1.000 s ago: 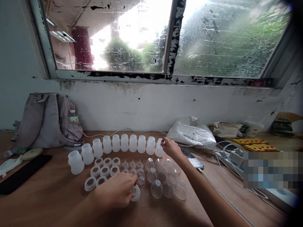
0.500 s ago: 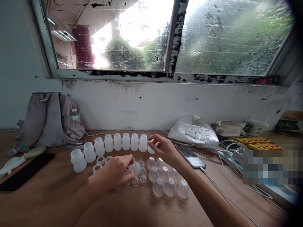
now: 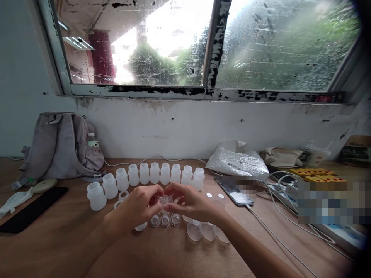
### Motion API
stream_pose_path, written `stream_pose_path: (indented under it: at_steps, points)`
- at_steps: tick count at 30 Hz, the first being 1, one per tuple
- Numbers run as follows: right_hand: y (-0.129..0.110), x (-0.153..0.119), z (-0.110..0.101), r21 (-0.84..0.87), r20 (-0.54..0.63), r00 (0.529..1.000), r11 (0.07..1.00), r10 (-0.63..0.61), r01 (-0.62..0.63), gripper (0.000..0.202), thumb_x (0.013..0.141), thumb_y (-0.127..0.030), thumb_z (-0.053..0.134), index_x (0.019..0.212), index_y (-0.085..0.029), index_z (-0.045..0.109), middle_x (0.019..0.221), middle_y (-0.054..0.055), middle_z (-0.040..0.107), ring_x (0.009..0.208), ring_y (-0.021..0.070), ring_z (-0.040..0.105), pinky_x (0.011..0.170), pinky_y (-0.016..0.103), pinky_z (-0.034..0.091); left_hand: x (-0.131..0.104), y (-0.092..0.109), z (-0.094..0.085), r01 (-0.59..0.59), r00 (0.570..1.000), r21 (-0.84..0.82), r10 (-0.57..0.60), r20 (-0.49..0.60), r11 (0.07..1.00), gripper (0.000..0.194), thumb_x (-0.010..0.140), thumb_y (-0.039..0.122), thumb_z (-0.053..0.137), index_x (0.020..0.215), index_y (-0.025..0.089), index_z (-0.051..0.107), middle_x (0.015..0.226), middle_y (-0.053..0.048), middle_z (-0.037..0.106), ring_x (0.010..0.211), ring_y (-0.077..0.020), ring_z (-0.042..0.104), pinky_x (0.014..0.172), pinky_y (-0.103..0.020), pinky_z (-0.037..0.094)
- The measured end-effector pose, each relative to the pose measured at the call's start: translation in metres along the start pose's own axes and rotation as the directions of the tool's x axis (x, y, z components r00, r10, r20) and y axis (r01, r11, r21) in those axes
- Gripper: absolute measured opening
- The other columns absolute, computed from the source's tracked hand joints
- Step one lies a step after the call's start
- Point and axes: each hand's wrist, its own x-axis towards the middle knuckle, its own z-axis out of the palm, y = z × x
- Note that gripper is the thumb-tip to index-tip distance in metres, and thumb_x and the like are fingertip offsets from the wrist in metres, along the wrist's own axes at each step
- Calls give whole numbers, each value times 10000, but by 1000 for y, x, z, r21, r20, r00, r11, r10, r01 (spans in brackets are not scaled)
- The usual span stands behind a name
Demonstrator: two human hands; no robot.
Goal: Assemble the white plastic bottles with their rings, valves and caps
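Note:
Between my two hands is a small clear plastic piece, partly hidden by the fingers. My left hand pinches it from the left, and my right hand has its fingers round the right side. White translucent bottles stand in a curved row behind the hands. Several clear nipple-like parts sit just below the fingers. Clear domed caps rest beneath and beside my right forearm. White rings lie by my left hand, partly covered by it.
A grey backpack leans at the back left, with a black flat object before it. To the right lie a phone, a silvery bag, white cables and yellow blocks. The wooden table spans the front.
My right hand has moved left and down from the right end of the bottle row to meet my left hand at the clear piece. The bottles at that end are now uncovered.

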Motion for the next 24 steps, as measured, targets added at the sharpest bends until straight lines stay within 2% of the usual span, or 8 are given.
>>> stream_pose_path:
  at_steps: [6,11,14,16,18,20,24]
  points:
    - [-5,-2,1,78,-6,999,996,-49,50,255,750,-382,588,902,-183,542,739,-15,557,671,95,518,554,200,420,-2,0,-11,8,996,-111,2,89,994,154,762,221,418,841,182,545,631,28,551,564,-95,497,521,-196,386]
    - [-4,-3,1,109,1,999,993,-39,39,261,737,-353,610,927,-192,530,757,-8,570,698,107,539,576,215,441,-2,-2,-16,40,991,-151,-20,134,988,163,764,247,423,837,179,552,605,32,556,538,-93,501,489,-190,385]
    - [3,-1,-5,99,-39,999,995,-12,16,247,731,-330,616,915,-195,521,749,-11,564,684,109,543,587,228,457,0,-10,-22,46,995,-172,-30,91,984,158,765,285,445,813,181,553,647,22,581,585,-109,538,521,-199,412]
    - [9,1,-13,83,-134,991,997,0,11,225,730,-325,613,882,-186,522,751,-9,549,667,105,538,577,226,462,4,-22,-24,72,997,-166,-71,10,984,177,753,326,478,825,182,551,684,13,600,620,-126,562,556,-214,431]
    - [14,2,-21,65,-236,972,998,9,7,210,734,-322,603,867,-178,526,791,4,547,693,110,543,594,233,473,11,-37,-19,121,990,-143,-131,-59,982,231,741,369,502,868,182,546,692,7,610,622,-138,575,564,-228,439]
    - [18,3,-27,34,-298,954,999,14,-4,206,733,-317,599,870,-177,534,836,16,555,732,120,550,628,249,482,23,-55,-7,146,986,-86,-152,-69,986,261,739,384,500,882,171,549,639,5,605,588,-147,575,553,-241,433]
    - [20,4,-27,-23,-363,932,999,15,-25,211,724,-311,609,881,-187,541,840,18,582,728,127,560,639,266,488,53,-87,24,153,985,30,-154,71,988,262,734,340,512,900,146,571,704,-26,632,638,-157,587,577,-235,426]
